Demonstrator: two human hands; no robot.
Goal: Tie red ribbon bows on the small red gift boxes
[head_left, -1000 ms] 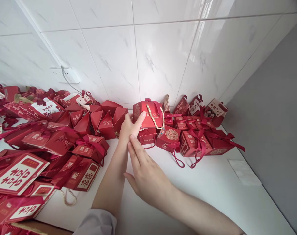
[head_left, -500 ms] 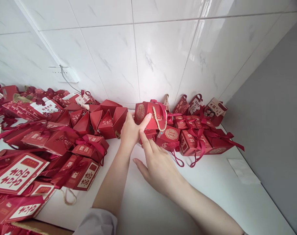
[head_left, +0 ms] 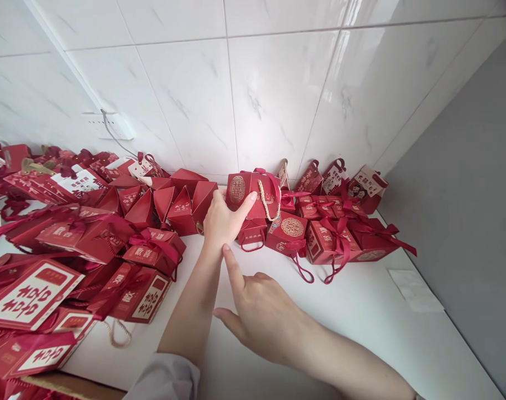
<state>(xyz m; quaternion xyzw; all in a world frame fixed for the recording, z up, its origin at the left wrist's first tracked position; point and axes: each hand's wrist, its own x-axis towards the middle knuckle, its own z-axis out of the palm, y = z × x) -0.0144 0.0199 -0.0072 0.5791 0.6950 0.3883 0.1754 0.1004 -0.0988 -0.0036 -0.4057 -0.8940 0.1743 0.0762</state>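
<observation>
My left hand (head_left: pixel 221 222) grips a red gift box with a gold rope handle and a round gold emblem (head_left: pixel 253 194), holding it at the back of the white table (head_left: pixel 361 311) above other red boxes. My right hand (head_left: pixel 259 314) hovers low over the table just behind my left wrist. Its index finger points forward, its thumb sticks out to the left, and the other fingers are curled. It holds nothing that I can see. Beside the held box stands a smaller red box with a loop handle (head_left: pixel 253 233).
Many red gift boxes with ribbons lie piled at the left (head_left: pixel 81 244) and in rows at the back right (head_left: pixel 340 233). A white tiled wall (head_left: pixel 236 100) with a socket and cable (head_left: pixel 111 125) rises behind. A white paper slip (head_left: pixel 415 289) lies at the right table edge.
My left hand has turned the held box so its round gold emblem faces me. My right hand reached forward toward the boxes, then drew back behind my left wrist.
</observation>
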